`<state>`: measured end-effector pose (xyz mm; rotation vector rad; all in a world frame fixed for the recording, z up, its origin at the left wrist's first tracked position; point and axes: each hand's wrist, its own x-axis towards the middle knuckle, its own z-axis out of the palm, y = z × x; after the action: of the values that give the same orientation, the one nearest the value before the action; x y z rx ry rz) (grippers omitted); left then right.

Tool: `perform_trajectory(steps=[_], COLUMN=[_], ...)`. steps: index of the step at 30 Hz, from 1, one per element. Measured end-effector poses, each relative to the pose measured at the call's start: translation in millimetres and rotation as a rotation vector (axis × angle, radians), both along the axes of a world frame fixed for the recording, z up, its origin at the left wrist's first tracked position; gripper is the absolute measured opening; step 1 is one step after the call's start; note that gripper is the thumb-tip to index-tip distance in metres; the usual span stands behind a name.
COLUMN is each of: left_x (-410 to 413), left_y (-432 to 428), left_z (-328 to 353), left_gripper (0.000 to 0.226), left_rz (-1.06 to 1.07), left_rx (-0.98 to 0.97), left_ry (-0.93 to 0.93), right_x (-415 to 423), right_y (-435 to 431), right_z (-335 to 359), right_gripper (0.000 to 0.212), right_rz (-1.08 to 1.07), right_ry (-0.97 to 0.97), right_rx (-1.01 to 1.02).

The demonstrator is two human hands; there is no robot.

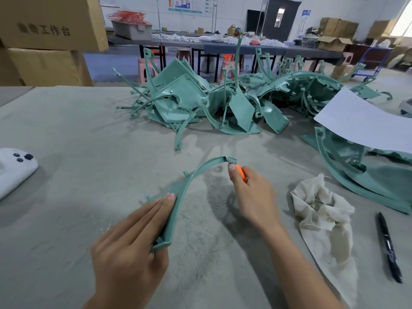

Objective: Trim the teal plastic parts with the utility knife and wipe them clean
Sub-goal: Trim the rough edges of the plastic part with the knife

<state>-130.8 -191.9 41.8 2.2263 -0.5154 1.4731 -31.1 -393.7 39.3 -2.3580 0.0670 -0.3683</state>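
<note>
A curved teal plastic strip (189, 181) lies on the grey table (78, 134) in front of me. My left hand (131, 248) presses on its near end, fingers straight along the strip. My right hand (252, 195) grips an orange utility knife (242, 173), mostly hidden in the fist. The knife tip meets the strip's far end, where thin shavings cling. A crumpled off-white cloth (323, 210) lies to the right of my right hand.
A big heap of teal parts (214, 101) fills the table's far middle. More teal parts (365, 175) sit at right under a white sheet (365, 123). A black pen (389, 246) lies near right, a white device (13, 168) at left. Cardboard boxes (44, 41) stand far left.
</note>
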Motion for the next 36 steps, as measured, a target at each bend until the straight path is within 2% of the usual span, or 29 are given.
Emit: perform_trajectory(steps=[5, 8, 11, 14, 17, 19, 21, 24, 27, 29, 31, 36], left_x=[-3, -3, -6, -6, -7, -7, -7, -4, 2, 6, 6, 7], left_y=[2, -5, -7, -6, -8, -8, -6, 2, 9, 10, 9, 9], left_z=[2, 8, 15, 21, 22, 23, 24, 23, 20, 18, 17, 15], left_gripper=[0.031, 0.025, 0.017, 0.017, 0.017, 0.022, 0.029, 0.019, 0.023, 0.006, 0.021, 0.023], left_rz=[0.009, -0.016, -0.006, 0.029, 0.059, 0.075, 0.105, 0.154, 0.088, -0.003, -0.057, -0.123], left_rx=[-0.080, -0.136, -0.194, -0.257, -0.304, -0.340, -0.401, -0.581, -0.817, -0.922, -0.954, -1.056], left_ry=[-0.011, -0.010, 0.020, 0.118, 0.191, 0.234, 0.300, 0.399, 0.578, 0.706, 0.785, 0.852], right_x=[15, 15, 15, 15, 12, 7, 3, -1, -2, -2, -4, -6], right_y=[-20, -22, -26, -33, -34, -34, -33, -32, -34, -35, -34, -33], right_z=[4, 1, 3, 6, 14, 24, 31, 35, 38, 37, 38, 40], right_gripper=[0.048, 0.049, 0.051, 0.055, 0.058, 0.047, 0.030, 0.021, 0.014, 0.016, 0.013, 0.014], right_rz=[-0.121, -0.130, -0.192, -0.222, -0.188, -0.094, 0.013, 0.047, 0.029, 0.036, 0.048, 0.099], right_ry=[0.131, 0.142, 0.115, 0.019, -0.071, -0.066, -0.043, -0.061, -0.119, -0.138, -0.141, -0.146], right_rx=[-0.022, -0.081, -0.047, 0.109, 0.564, 0.851, 0.983, 1.047, 1.087, 1.085, 1.070, 1.111])
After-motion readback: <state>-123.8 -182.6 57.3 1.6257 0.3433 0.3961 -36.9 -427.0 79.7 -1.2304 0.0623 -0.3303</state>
